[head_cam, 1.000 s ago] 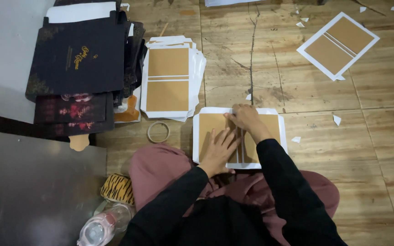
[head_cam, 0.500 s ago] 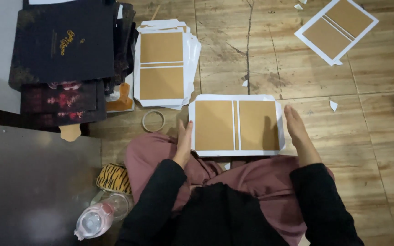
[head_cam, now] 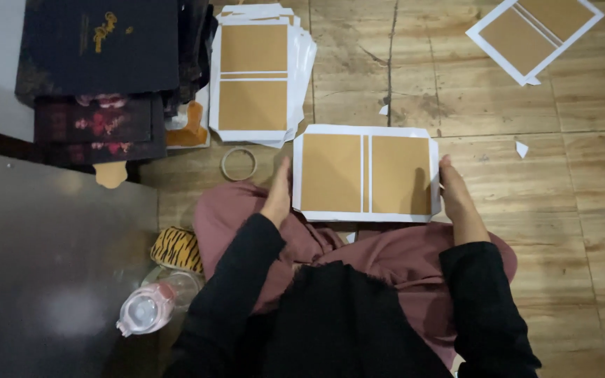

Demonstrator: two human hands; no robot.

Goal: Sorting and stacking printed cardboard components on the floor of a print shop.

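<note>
Brown-panelled white sheet (head_cam: 365,173) between left hand (head_cam: 278,196) and right hand (head_cam: 456,196), edges touched

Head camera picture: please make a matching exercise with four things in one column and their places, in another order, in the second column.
Things:
1. tape ring
2. water bottle
3. sheet with two brown panels
4. stack of sheets

Places:
A. between left hand and right hand
B. beside dark covers
C. bottom left, beside tiger-striped cloth
D. on the floor, left of the left hand

Pairs: 1-D, 2-C, 3-A, 4-B
</note>
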